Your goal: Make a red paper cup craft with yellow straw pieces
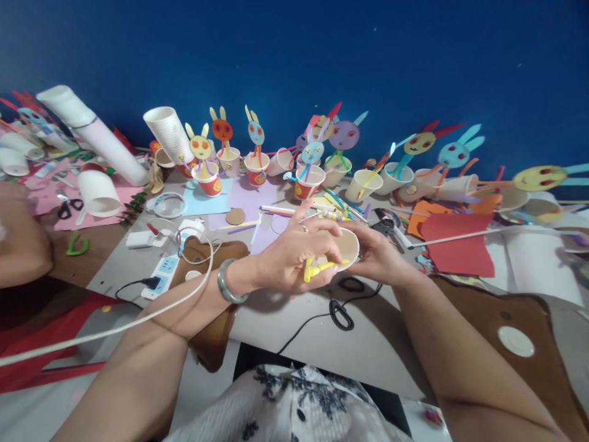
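Observation:
Close in front of me is a paper cup (348, 247), its open mouth tilted toward me. My right hand (375, 252) is closed around the cup's far right side, and some of those fingers are hidden behind it. My left hand (299, 255) is closed at the cup's left rim, pinching a bent yellow paper strip (317, 269) that lies across the rim. Its index fingertip reaches into the cup mouth. Behind my hands lie several coloured strips and pens (347, 205).
Along the blue wall stand several cups with paper rabbit heads, one a red cup (209, 186). A power strip (166, 270) with cables lies left, near scissors (69, 207). Red paper (458, 245) lies right. Another person's arm (23, 236) rests at the left edge.

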The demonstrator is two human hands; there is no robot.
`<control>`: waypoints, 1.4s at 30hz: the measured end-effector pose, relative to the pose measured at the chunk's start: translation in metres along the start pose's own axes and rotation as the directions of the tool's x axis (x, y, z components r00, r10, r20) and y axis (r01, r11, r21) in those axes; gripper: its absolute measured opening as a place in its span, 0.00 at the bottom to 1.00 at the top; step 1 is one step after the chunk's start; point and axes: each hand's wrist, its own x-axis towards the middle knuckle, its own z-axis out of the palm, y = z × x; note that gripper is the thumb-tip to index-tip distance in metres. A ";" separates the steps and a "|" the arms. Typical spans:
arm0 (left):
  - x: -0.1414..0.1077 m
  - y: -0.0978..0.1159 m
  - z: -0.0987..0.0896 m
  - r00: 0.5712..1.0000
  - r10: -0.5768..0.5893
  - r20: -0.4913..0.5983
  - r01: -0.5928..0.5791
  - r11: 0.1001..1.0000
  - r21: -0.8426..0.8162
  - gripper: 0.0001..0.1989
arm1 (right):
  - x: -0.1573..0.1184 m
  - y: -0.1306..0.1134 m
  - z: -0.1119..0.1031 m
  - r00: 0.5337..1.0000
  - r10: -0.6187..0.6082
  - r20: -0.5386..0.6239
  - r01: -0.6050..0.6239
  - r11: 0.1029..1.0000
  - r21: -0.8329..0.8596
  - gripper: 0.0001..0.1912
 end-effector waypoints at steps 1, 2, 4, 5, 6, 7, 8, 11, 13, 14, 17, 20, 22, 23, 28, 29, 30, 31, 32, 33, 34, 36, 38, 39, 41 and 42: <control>0.001 0.001 -0.001 0.999 -0.033 0.036 0.033 0.999 0.001 0.04 | 0.000 0.001 0.000 1.000 -0.006 0.004 0.006 1.000 0.000 0.35; 0.001 0.001 -0.003 0.996 -0.059 0.063 0.060 0.998 -0.001 0.04 | -0.001 0.002 0.000 1.000 -0.011 0.010 0.011 1.000 -0.002 0.35; 0.002 0.002 -0.005 0.993 -0.089 0.082 0.091 0.996 -0.016 0.05 | -0.001 0.003 0.000 0.999 -0.022 0.025 0.023 1.000 -0.010 0.35; 0.003 0.002 -0.005 0.992 -0.095 0.079 0.098 0.995 -0.030 0.05 | 0.000 0.003 0.000 0.999 -0.034 0.028 0.034 0.999 -0.013 0.35; 0.003 0.002 -0.006 0.993 -0.097 0.071 0.101 0.994 -0.046 0.05 | 0.000 0.003 0.000 0.998 -0.047 0.030 0.047 0.999 -0.013 0.36; 0.004 0.002 -0.007 0.993 -0.101 0.064 0.105 0.993 -0.062 0.06 | 0.000 0.002 0.000 0.998 -0.057 0.031 0.057 0.998 -0.012 0.36; 0.005 0.002 -0.008 0.992 -0.108 0.062 0.112 0.991 -0.075 0.06 | 0.001 0.001 0.001 0.998 -0.061 0.035 0.062 0.998 -0.011 0.37; 0.007 0.001 -0.011 0.987 -0.137 0.085 0.145 0.985 -0.097 0.06 | 0.001 -0.003 0.001 0.998 -0.033 0.050 0.033 0.999 -0.012 0.38; 0.008 0.001 -0.013 0.983 -0.146 0.108 0.158 0.982 -0.107 0.06 | 0.001 -0.004 0.001 0.998 -0.014 0.054 0.014 1.000 -0.007 0.39; 0.008 0.001 -0.014 0.982 -0.148 0.118 0.161 0.980 -0.113 0.06 | 0.001 -0.005 0.001 0.998 -0.012 0.056 0.013 1.000 -0.002 0.40; 0.008 -0.001 -0.015 0.979 -0.159 0.127 0.175 0.977 -0.124 0.05 | 0.000 -0.005 0.001 0.998 -0.028 0.052 0.028 1.000 0.004 0.39; 0.007 -0.003 -0.015 0.981 -0.152 0.118 0.167 0.978 -0.123 0.04 | -0.001 -0.002 0.002 0.996 -0.072 0.044 0.073 0.997 -0.016 0.39; 0.007 -0.003 -0.014 0.983 -0.138 0.125 0.151 0.983 -0.104 0.05 | -0.001 0.001 0.002 0.993 -0.111 0.045 0.113 0.993 -0.042 0.39; 0.007 -0.003 -0.014 0.982 -0.133 0.135 0.146 0.985 -0.092 0.06 | -0.001 0.001 0.002 0.991 -0.128 0.045 0.130 0.990 -0.049 0.39; 0.008 0.001 -0.013 0.977 -0.119 0.179 0.132 0.989 -0.063 0.07 | -0.001 -0.002 0.004 0.988 -0.145 0.043 0.148 0.987 -0.062 0.38; 0.008 0.001 -0.012 0.976 -0.113 0.185 0.126 0.990 -0.061 0.07 | 0.000 -0.004 0.004 0.990 -0.137 0.043 0.139 0.988 -0.067 0.37; 0.008 0.001 -0.011 0.977 -0.109 0.184 0.122 0.991 -0.059 0.07 | 0.000 -0.006 0.005 0.992 -0.123 0.038 0.125 0.990 -0.068 0.37; 0.008 0.000 -0.010 0.978 -0.113 0.172 0.125 0.991 -0.056 0.07 | 0.001 -0.007 0.006 0.994 -0.101 0.030 0.102 0.993 -0.060 0.37; 0.008 -0.002 -0.008 0.981 -0.128 0.148 0.138 0.989 -0.055 0.07 | 0.001 -0.009 0.007 0.997 -0.071 0.014 0.071 0.997 -0.042 0.36; 0.008 -0.004 -0.007 0.982 -0.155 0.113 0.162 0.985 -0.057 0.08 | 0.002 -0.010 0.008 0.999 -0.030 -0.010 0.030 0.999 -0.014 0.37; 0.007 -0.007 -0.005 0.979 -0.193 0.070 0.197 0.978 -0.062 0.09 | 0.002 -0.010 0.010 0.999 0.018 -0.037 -0.017 1.000 0.026 0.37; 0.006 -0.014 -0.002 0.962 -0.272 -0.020 0.269 0.958 -0.101 0.10 | 0.002 -0.010 0.013 0.988 0.116 -0.103 -0.103 0.988 0.118 0.36; 0.005 -0.021 0.001 0.942 -0.320 -0.097 0.301 0.939 -0.167 0.11 | 0.002 -0.011 0.016 0.966 0.173 -0.189 -0.143 0.976 0.164 0.31; 0.004 -0.025 0.003 0.933 -0.338 -0.125 0.309 0.929 -0.205 0.12 | 0.002 -0.012 0.017 0.956 0.177 -0.234 -0.142 0.977 0.158 0.28; 0.003 -0.032 0.006 0.918 -0.352 -0.181 0.298 0.916 -0.270 0.12 | 0.003 -0.016 0.019 0.939 0.141 -0.314 -0.114 0.988 0.104 0.19; 0.002 -0.036 0.007 0.912 -0.352 -0.211 0.283 0.911 -0.299 0.12 | 0.003 -0.018 0.019 0.935 0.120 -0.335 -0.101 0.992 0.074 0.16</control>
